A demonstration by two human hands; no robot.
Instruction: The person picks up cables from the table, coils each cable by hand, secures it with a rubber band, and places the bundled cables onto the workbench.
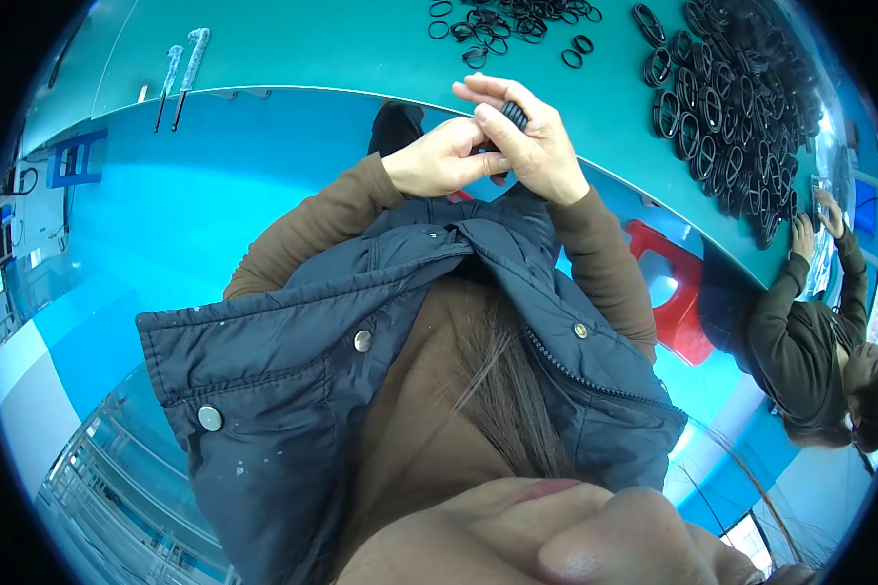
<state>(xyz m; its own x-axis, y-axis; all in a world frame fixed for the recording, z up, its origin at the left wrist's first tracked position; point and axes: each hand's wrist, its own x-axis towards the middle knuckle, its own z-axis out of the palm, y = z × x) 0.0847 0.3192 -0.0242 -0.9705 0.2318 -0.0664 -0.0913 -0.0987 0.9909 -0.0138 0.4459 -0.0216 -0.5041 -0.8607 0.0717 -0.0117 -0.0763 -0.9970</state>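
Just off the near edge of the green table, my two hands meet in front of my body. My right hand [541, 146] is closed round a small stack of black rings [514, 116], its ribbed end showing between thumb and fingers. Against it from the left presses my left hand [446, 158], thumb and fingers closed together. A dark bit shows between the left fingers, but the right hand hides most of it.
On the green table [312, 49] lie a large heap of black rings [722, 117] and a smaller loose pile [517, 21]. Two plastic-wrapped sticks [187, 73] lie at left. A red stool [668, 292] stands below. A co-worker [805, 361] reaches to the table at right.
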